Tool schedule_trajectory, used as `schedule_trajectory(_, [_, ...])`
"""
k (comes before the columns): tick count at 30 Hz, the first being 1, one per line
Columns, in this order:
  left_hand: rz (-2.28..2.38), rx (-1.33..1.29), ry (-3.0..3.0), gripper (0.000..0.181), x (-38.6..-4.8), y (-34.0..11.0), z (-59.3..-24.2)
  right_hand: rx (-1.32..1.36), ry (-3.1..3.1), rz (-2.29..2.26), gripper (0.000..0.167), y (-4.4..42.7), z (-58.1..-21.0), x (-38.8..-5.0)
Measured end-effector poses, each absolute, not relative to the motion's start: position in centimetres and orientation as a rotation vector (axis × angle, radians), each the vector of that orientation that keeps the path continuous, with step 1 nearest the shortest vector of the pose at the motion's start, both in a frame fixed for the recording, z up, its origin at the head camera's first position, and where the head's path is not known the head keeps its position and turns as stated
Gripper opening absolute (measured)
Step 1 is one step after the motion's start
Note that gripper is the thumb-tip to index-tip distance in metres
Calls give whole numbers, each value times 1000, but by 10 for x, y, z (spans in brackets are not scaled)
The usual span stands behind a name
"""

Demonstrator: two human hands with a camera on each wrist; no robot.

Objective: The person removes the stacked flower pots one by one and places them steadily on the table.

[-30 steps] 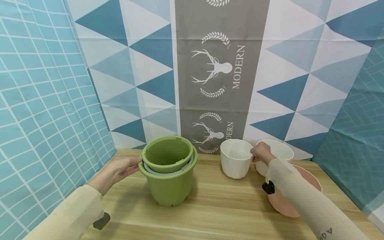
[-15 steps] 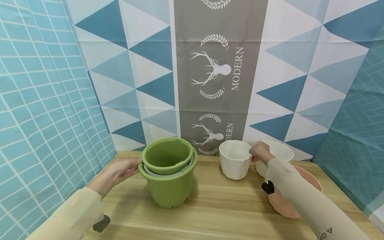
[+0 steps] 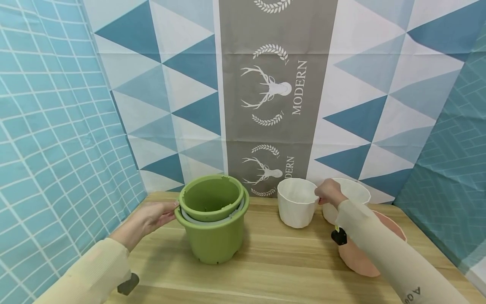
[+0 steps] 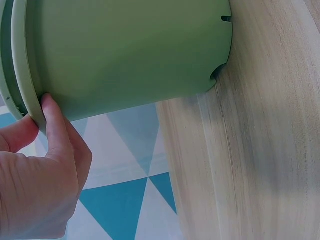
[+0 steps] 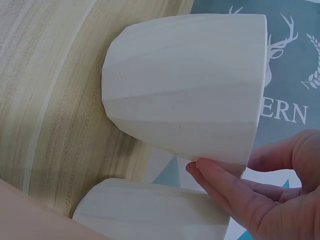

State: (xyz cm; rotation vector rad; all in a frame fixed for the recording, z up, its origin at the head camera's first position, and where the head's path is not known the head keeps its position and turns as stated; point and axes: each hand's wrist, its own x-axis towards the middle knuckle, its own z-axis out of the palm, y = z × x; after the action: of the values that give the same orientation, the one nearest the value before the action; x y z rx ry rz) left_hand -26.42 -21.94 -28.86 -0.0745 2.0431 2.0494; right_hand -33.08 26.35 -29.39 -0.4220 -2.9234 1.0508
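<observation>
On the left of the head view stands a stack of pots: a large green flowerpot, a grey rim inside it, and a smaller green flowerpot on top. My left hand pinches the large pot's rim at its left side, thumb above and fingers beneath in the left wrist view. A faceted white flowerpot stands upright near the back wall. Its right rim is pinched by my right hand, thumb at the rim and fingers along the outside.
Just right of the held white pot is a second white pot, partly behind the hand. A pink pot stands in front of it, partly covered by the right sleeve. Patterned sheets enclose the wooden table behind and at both sides.
The whole head view has shifted very slightly. Both hands keep their hold on the pot rims, and the pots stay where they were.
</observation>
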Motion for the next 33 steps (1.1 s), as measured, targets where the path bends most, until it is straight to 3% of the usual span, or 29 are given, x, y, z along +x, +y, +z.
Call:
schedule_trajectory(6, [2047,-67,2046,56,-264,-220,-288,-466,-2908,1073,15,263,-290,-330])
schedule_trajectory(16, [2078,-66,2011,54,-263,-223,-288,-452,-2922,1078,37,261,-281,-331])
schedule_trajectory(27, [2045,-63,2047,63,-263,-220,-287,-438,-2937,1082,42,262,-276,-330])
schedule_trajectory(33, [2032,-68,2052,61,-264,-219,-286,-403,-2980,1002,36,263,-273,-330])
